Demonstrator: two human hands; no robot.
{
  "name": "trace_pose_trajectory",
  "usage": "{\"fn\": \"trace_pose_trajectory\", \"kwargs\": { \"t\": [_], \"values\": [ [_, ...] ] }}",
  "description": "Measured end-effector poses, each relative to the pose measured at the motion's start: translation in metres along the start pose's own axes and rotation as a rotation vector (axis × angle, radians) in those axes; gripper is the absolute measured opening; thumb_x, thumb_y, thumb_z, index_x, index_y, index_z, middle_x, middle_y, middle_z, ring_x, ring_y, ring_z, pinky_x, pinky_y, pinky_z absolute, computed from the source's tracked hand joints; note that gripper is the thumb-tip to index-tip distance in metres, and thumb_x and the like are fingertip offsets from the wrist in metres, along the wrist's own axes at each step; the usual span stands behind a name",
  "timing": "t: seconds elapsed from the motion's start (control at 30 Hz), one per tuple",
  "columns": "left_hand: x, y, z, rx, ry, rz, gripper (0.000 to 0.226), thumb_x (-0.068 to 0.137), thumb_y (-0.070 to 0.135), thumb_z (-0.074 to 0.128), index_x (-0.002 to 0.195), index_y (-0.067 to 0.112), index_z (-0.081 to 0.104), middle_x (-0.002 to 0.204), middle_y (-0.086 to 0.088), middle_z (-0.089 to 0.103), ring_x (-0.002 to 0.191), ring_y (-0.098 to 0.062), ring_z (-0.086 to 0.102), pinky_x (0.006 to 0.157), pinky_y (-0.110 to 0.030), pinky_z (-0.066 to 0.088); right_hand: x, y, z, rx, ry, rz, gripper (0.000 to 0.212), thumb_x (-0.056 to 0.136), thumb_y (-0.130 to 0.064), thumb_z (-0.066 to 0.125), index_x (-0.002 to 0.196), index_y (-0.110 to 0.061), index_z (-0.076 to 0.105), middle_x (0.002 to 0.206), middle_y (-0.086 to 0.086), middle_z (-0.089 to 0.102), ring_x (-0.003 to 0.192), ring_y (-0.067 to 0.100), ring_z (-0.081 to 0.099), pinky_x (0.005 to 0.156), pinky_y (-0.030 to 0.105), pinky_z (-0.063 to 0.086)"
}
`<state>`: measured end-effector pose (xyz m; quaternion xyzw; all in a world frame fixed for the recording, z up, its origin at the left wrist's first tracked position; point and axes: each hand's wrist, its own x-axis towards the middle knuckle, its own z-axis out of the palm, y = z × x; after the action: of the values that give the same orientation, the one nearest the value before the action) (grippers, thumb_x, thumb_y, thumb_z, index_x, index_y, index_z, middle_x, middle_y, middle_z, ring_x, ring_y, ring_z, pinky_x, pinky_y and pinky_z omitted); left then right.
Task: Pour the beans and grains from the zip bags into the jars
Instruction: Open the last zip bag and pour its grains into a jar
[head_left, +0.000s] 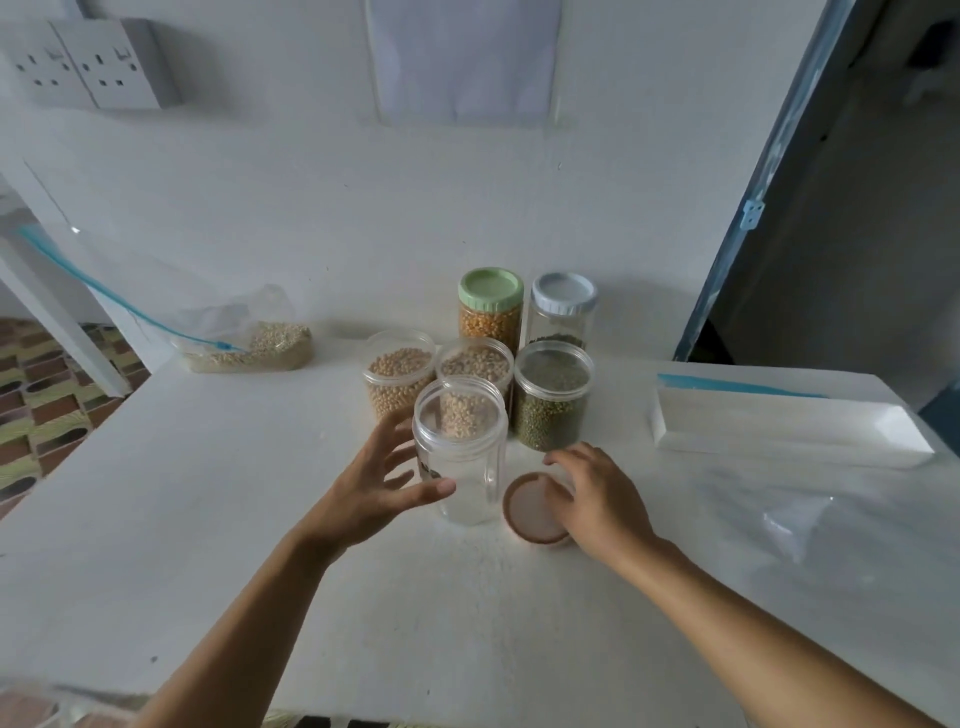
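Note:
An empty clear jar (460, 452) stands open on the white table (208, 493) in front of me. My left hand (379, 480) is spread around its left side, thumb against the front wall. A brown lid (530, 506) lies flat to the jar's right, and my right hand (597, 499) rests on its right edge with relaxed fingers. Behind stand three open jars: pale beans (397, 371), brown grains (475, 364) and green beans (553, 397). A zip bag (249, 343) holding pale grain lies at the back left, leaning against the wall.
Two lidded jars stand at the back: a green-lidded one (491, 306) with yellow kernels and a white-lidded one (562, 306). A white box (779, 426) and an empty plastic bag (800, 519) lie on the right. The table's left edge drops to a patterned floor.

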<state>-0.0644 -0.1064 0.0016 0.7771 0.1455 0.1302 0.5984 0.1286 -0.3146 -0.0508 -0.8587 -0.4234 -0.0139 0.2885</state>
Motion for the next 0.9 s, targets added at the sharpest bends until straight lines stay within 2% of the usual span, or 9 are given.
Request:
{"fn": "trace_pose_trajectory", "kwargs": {
  "t": [0.1, 0.2, 0.3, 0.43, 0.53, 0.6, 0.7, 0.77, 0.9],
  "values": [
    [-0.014, 0.014, -0.017, 0.001, 0.055, 0.002, 0.078, 0.071, 0.052, 0.085, 0.140, 0.039, 0.049, 0.141, 0.013, 0.059, 0.133, -0.010, 0.056, 0.109, -0.046, 0.049, 0.012, -0.022, -0.022, 0.168, 0.216, -0.110, 0.005, 0.092, -0.016, 0.071, 0.097, -0.015, 0.072, 0.090, -0.007, 0.066, 0.083, 0.010, 0.064, 0.070, 0.034, 0.056],
    [-0.025, 0.034, -0.038, 0.023, 0.190, 0.027, 0.062, 0.077, 0.059, 0.077, 0.128, 0.027, 0.063, 0.129, 0.003, 0.069, 0.123, -0.017, 0.065, 0.104, -0.048, 0.053, 0.036, -0.060, -0.051, 0.342, 0.286, -0.212, 0.004, 0.096, -0.013, 0.068, 0.095, -0.014, 0.072, 0.086, -0.008, 0.068, 0.079, 0.008, 0.065, 0.069, 0.022, 0.054],
    [-0.032, 0.049, -0.062, 0.088, 0.364, 0.067, 0.026, 0.092, 0.043, 0.070, 0.111, 0.025, 0.073, 0.109, -0.004, 0.076, 0.104, -0.022, 0.073, 0.096, -0.052, 0.056, 0.062, -0.101, -0.065, 0.412, 0.251, -0.316, 0.008, 0.097, -0.012, 0.066, 0.092, -0.012, 0.072, 0.084, -0.007, 0.069, 0.079, 0.004, 0.063, 0.070, 0.013, 0.047],
    [-0.040, 0.061, -0.104, 0.286, 0.545, 0.118, 0.011, 0.092, 0.024, 0.070, 0.103, 0.023, 0.073, 0.096, 0.003, 0.076, 0.089, -0.016, 0.073, 0.085, -0.044, 0.060, 0.094, -0.158, -0.058, 0.417, 0.044, -0.376, 0.007, 0.095, -0.019, 0.068, 0.096, -0.014, 0.073, 0.090, -0.006, 0.072, 0.084, 0.005, 0.066, 0.075, 0.025, 0.054],
    [-0.042, 0.058, -0.141, 0.512, 0.595, 0.198, 0.012, 0.093, 0.018, 0.072, 0.101, 0.028, 0.072, 0.098, 0.010, 0.073, 0.092, -0.012, 0.070, 0.079, -0.036, 0.060, 0.113, -0.202, -0.041, 0.321, -0.076, -0.411, 0.011, 0.094, -0.027, 0.068, 0.101, -0.019, 0.071, 0.095, -0.007, 0.069, 0.089, 0.009, 0.064, 0.081, 0.033, 0.055],
    [-0.039, 0.051, -0.166, 0.728, 0.604, 0.268, 0.016, 0.092, 0.020, 0.073, 0.106, 0.028, 0.071, 0.107, 0.013, 0.069, 0.099, -0.010, 0.066, 0.082, -0.034, 0.058, 0.124, -0.232, -0.028, 0.194, -0.147, -0.448, 0.023, 0.094, -0.033, 0.066, 0.115, -0.022, 0.067, 0.107, -0.005, 0.066, 0.098, 0.014, 0.062, 0.088, 0.037, 0.053],
    [-0.025, 0.034, -0.205, 1.055, 0.578, 0.350, 0.028, 0.090, 0.022, 0.075, 0.116, 0.023, 0.068, 0.124, 0.003, 0.065, 0.118, -0.021, 0.057, 0.097, -0.044, 0.053, 0.146, -0.271, -0.005, -0.026, -0.239, -0.479, 0.045, 0.095, -0.036, 0.065, 0.136, -0.021, 0.055, 0.126, 0.002, 0.060, 0.115, 0.023, 0.058, 0.095, 0.040, 0.050],
    [-0.012, 0.022, -0.231, 1.202, 0.543, 0.371, 0.034, 0.087, 0.022, 0.078, 0.120, 0.023, 0.067, 0.130, 0.001, 0.063, 0.127, -0.027, 0.052, 0.098, -0.051, 0.046, 0.164, -0.289, 0.017, -0.140, -0.252, -0.482, 0.052, 0.094, -0.035, 0.066, 0.141, -0.019, 0.049, 0.133, 0.005, 0.055, 0.120, 0.028, 0.055, 0.095, 0.042, 0.051],
    [0.011, 0.002, -0.271, 1.376, 0.442, 0.440, 0.041, 0.084, 0.030, 0.080, 0.122, 0.025, 0.065, 0.131, 0.004, 0.062, 0.134, -0.025, 0.048, 0.097, -0.050, 0.029, 0.193, -0.302, 0.070, -0.250, -0.259, -0.411, 0.071, 0.090, -0.032, 0.071, 0.151, -0.021, 0.036, 0.150, 0.006, 0.040, 0.132, 0.029, 0.043, 0.101, 0.043, 0.047]
  ]
}}
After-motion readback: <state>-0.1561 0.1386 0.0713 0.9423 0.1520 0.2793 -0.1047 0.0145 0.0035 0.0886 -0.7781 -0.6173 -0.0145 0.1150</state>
